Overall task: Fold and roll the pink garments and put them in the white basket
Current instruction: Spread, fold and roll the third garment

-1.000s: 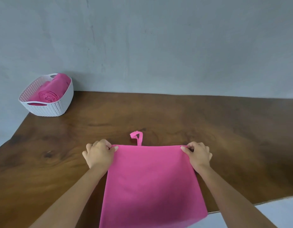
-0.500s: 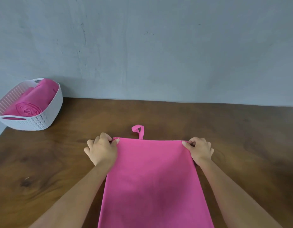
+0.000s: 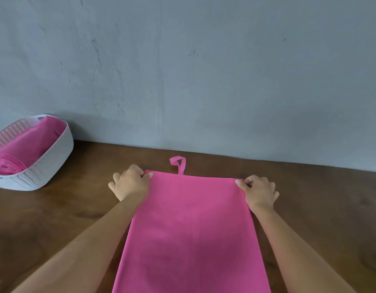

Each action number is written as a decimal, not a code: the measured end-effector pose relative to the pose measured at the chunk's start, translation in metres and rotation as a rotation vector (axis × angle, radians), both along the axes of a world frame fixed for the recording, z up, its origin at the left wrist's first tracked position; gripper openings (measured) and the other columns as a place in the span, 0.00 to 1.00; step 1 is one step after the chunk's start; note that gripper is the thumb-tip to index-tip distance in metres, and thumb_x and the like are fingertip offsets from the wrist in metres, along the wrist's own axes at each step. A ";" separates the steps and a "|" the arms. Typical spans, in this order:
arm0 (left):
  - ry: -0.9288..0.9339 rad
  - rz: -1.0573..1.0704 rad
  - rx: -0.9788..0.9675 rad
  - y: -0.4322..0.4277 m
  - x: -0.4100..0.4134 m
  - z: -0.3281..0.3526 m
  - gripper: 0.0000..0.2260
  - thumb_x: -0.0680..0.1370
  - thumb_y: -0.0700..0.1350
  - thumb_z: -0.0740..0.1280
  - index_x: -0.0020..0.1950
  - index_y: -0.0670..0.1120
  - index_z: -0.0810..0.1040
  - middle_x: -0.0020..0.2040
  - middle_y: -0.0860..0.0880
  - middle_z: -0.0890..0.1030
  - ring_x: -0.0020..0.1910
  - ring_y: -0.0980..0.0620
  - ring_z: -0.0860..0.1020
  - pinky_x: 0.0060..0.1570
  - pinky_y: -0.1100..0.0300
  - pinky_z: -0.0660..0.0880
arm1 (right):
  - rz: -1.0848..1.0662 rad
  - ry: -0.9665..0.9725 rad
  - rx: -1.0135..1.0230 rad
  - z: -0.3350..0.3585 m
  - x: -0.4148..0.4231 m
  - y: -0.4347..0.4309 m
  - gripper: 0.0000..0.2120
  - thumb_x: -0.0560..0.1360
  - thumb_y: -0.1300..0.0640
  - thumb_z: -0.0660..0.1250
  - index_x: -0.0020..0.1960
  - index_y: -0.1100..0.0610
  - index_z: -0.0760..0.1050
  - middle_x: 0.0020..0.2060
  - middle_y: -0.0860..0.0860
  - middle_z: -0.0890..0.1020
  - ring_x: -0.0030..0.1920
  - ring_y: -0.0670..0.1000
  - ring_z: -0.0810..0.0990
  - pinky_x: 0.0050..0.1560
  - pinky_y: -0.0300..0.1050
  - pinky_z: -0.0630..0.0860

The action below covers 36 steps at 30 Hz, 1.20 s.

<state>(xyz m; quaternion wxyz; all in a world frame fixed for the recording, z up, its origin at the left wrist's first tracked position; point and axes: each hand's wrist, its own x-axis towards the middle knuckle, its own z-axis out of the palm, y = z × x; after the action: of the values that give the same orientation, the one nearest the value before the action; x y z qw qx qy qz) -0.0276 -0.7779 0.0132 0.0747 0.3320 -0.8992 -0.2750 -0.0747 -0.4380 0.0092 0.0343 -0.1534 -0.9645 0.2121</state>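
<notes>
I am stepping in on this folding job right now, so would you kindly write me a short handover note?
Left hand: pinches the far left corner of the flat pink fabric garment.
Right hand: pinches its far right corner.
The garment lies spread on the brown wooden table, with a small pink loop past its far edge.
The white perforated plastic basket stands at the table's far left.
Done: at least one rolled pink garment lies in the basket.
Left: fold and roll the flat garment, then put it in the basket.
</notes>
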 end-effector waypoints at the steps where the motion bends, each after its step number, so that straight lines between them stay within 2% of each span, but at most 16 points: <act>1: -0.007 0.007 -0.008 0.000 -0.008 0.000 0.13 0.79 0.60 0.68 0.45 0.52 0.77 0.40 0.52 0.77 0.56 0.44 0.69 0.52 0.51 0.57 | 0.006 -0.004 0.002 0.000 -0.010 0.000 0.14 0.76 0.35 0.67 0.47 0.46 0.79 0.52 0.50 0.79 0.60 0.56 0.70 0.58 0.53 0.62; 4: -0.009 0.019 -0.030 0.001 -0.032 0.000 0.13 0.80 0.59 0.67 0.45 0.51 0.77 0.40 0.52 0.76 0.57 0.43 0.69 0.53 0.50 0.58 | 0.013 0.006 -0.009 -0.001 -0.038 -0.002 0.15 0.76 0.35 0.67 0.47 0.46 0.79 0.52 0.50 0.78 0.60 0.55 0.70 0.58 0.53 0.62; 7: -0.029 0.013 -0.046 0.000 -0.056 0.001 0.13 0.79 0.60 0.68 0.46 0.51 0.77 0.45 0.49 0.80 0.59 0.42 0.70 0.55 0.49 0.60 | 0.011 0.017 -0.019 -0.002 -0.062 -0.004 0.15 0.76 0.35 0.67 0.46 0.47 0.79 0.52 0.50 0.78 0.60 0.56 0.69 0.58 0.53 0.62; 10: -0.049 0.012 -0.046 -0.003 -0.075 0.005 0.13 0.78 0.60 0.69 0.46 0.51 0.78 0.47 0.48 0.80 0.62 0.41 0.70 0.58 0.48 0.61 | 0.013 0.029 -0.043 -0.003 -0.084 -0.004 0.16 0.75 0.35 0.68 0.45 0.47 0.80 0.51 0.50 0.79 0.61 0.56 0.70 0.60 0.55 0.62; 16: -0.048 0.037 -0.077 0.000 -0.097 0.002 0.13 0.79 0.59 0.69 0.48 0.50 0.77 0.46 0.46 0.81 0.58 0.42 0.72 0.59 0.47 0.61 | -0.034 0.045 -0.044 -0.008 -0.106 -0.008 0.18 0.74 0.33 0.68 0.41 0.48 0.78 0.48 0.49 0.80 0.59 0.55 0.70 0.54 0.54 0.61; 19: -0.041 0.040 -0.082 -0.001 -0.102 0.001 0.13 0.79 0.59 0.68 0.48 0.50 0.77 0.47 0.46 0.81 0.58 0.42 0.73 0.59 0.47 0.62 | -0.064 0.028 -0.030 -0.008 -0.110 -0.009 0.19 0.73 0.32 0.68 0.41 0.47 0.78 0.47 0.49 0.79 0.58 0.55 0.71 0.54 0.55 0.63; 23: -0.076 -0.027 -0.182 0.007 -0.099 0.001 0.17 0.81 0.58 0.65 0.54 0.44 0.73 0.53 0.42 0.80 0.60 0.40 0.72 0.60 0.45 0.64 | -0.103 -0.025 -0.066 -0.005 -0.112 -0.010 0.19 0.72 0.31 0.68 0.42 0.47 0.80 0.47 0.50 0.80 0.58 0.55 0.70 0.54 0.54 0.63; 26: -0.023 -0.078 -0.269 0.030 -0.084 0.003 0.22 0.80 0.59 0.65 0.62 0.43 0.70 0.62 0.40 0.74 0.63 0.38 0.71 0.62 0.44 0.65 | -0.082 -0.022 -0.092 -0.003 -0.104 -0.010 0.17 0.75 0.34 0.67 0.47 0.48 0.79 0.52 0.51 0.79 0.61 0.56 0.69 0.59 0.55 0.63; 29: 0.079 -0.318 -0.360 0.055 -0.056 0.000 0.25 0.80 0.58 0.66 0.70 0.44 0.70 0.68 0.41 0.70 0.68 0.38 0.68 0.66 0.43 0.64 | -0.045 0.026 -0.144 0.003 -0.082 -0.013 0.17 0.79 0.38 0.65 0.56 0.51 0.77 0.60 0.54 0.77 0.65 0.60 0.69 0.65 0.56 0.63; 33: 0.095 -0.676 -0.338 0.090 -0.011 -0.008 0.28 0.81 0.63 0.54 0.74 0.48 0.70 0.75 0.44 0.68 0.76 0.40 0.64 0.72 0.42 0.63 | 0.180 0.108 -0.106 0.006 -0.035 -0.017 0.26 0.80 0.40 0.63 0.72 0.53 0.68 0.70 0.54 0.71 0.71 0.59 0.66 0.71 0.58 0.63; 36: 0.058 -0.866 -0.406 0.108 0.010 -0.015 0.31 0.81 0.64 0.46 0.81 0.52 0.62 0.82 0.49 0.57 0.82 0.45 0.51 0.77 0.44 0.51 | 0.394 0.065 0.023 0.004 0.003 -0.016 0.34 0.82 0.39 0.57 0.81 0.55 0.55 0.80 0.52 0.59 0.79 0.54 0.57 0.77 0.54 0.57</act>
<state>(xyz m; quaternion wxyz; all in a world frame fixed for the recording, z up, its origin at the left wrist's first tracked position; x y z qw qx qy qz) -0.0178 -0.6703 -0.0019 0.0416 -0.1022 -0.9879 -0.1090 -0.0715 -0.4544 0.0128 0.0250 0.0456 -0.9767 0.2083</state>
